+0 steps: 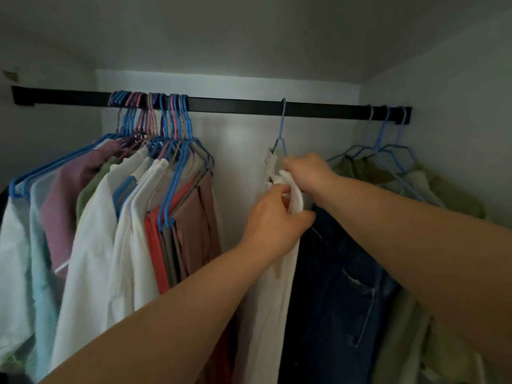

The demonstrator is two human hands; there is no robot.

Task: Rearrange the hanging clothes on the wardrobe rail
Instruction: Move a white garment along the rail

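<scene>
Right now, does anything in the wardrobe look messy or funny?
Yes. At the right end of the rail, the green clothes sit bunched and crooked on their blue hangers, not hanging straight. The white garment in the middle is being handled by the left hand and right hand.

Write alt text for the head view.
Both hands, left hand and right hand, grip a white garment on a lone blue hanger mid-rail. A packed bunch of clothes hangs left; dark jeans and green garments right.
</scene>
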